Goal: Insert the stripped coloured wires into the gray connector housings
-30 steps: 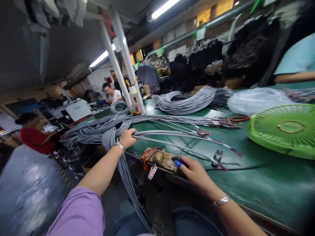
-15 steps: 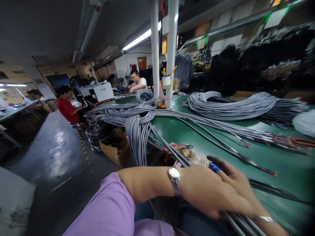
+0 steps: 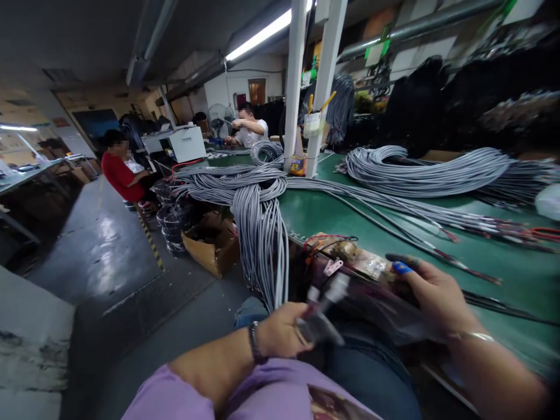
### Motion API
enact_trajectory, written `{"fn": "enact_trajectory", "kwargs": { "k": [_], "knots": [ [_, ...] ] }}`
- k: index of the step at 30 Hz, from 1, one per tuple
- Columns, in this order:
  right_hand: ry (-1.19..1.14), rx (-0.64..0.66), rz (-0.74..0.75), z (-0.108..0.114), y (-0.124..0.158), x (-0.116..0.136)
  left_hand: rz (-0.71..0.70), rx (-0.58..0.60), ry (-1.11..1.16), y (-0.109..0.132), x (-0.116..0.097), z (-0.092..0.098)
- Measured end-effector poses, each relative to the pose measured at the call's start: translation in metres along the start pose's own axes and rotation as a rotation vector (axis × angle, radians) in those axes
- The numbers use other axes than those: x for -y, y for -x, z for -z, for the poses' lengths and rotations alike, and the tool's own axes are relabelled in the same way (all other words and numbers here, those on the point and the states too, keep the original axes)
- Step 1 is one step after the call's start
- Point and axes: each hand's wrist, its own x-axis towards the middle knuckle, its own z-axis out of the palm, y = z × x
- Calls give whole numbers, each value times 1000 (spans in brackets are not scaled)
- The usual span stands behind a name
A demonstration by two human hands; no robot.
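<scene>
My left hand (image 3: pixel 280 335) is low over my lap, with a watch on the wrist. It is closed round a grey and white thing smeared by motion. My right hand (image 3: pixel 431 297) hovers at the front edge of the green table (image 3: pixel 324 219), fingers curled, a blue wrap on one fingertip. A smeared grey streak runs under it towards my left hand; I cannot make out what it is. Just beyond the right hand sits a brown taped fixture (image 3: pixel 350 256) with red wires and a small pink tag.
A thick bundle of grey cables (image 3: pixel 262 233) hangs over the table's edge, and a coiled heap (image 3: pixel 437 172) lies further back. Two white posts (image 3: pixel 297 87) stand on the table. A cardboard box (image 3: pixel 210 251) sits on the floor. A person in red (image 3: pixel 120 175) and one in white (image 3: pixel 249 128) work beyond.
My left hand has left the cables on the table, swept across in front of me and come down to my lap, now closed. The view has swung left. My right hand stays by the fixture.
</scene>
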Motion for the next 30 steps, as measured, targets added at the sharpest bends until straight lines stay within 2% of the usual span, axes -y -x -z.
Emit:
{"fn": "enact_trajectory", "kwargs": {
  "k": [2, 4, 7, 9, 10, 11, 13, 17, 20, 23, 30],
  "knots": [
    [-19, 35, -44, 0, -1, 0, 210, -112, 149, 12, 24, 23],
    [66, -1, -15, -2, 1, 2, 235, -165, 212, 18, 43, 39],
    [230, -175, 133, -12, 21, 9, 214, -132, 290, 17, 60, 46],
    [192, -92, 254, -25, 44, 18, 213, -110, 322, 13, 67, 42],
    [134, 4, 289, -33, 58, 24, 202, -101, 313, 11, 69, 39],
    [75, 153, 293, -42, 70, 30, 194, -77, 282, 8, 72, 35],
    [-21, 393, 262, -61, 92, 42, 177, -36, 215, 4, 75, 29],
    [-251, 638, 143, -91, 107, 56, 210, 33, 110, -4, 79, 22],
    [-365, 684, 66, -102, 103, 56, 263, 77, 53, -7, 82, 20],
    [-420, 651, 22, -105, 98, 54, 280, 123, 30, -8, 84, 21],
    [-454, 615, 49, -93, 100, 49, 243, 209, 106, -13, 87, 19]
  ]
}}
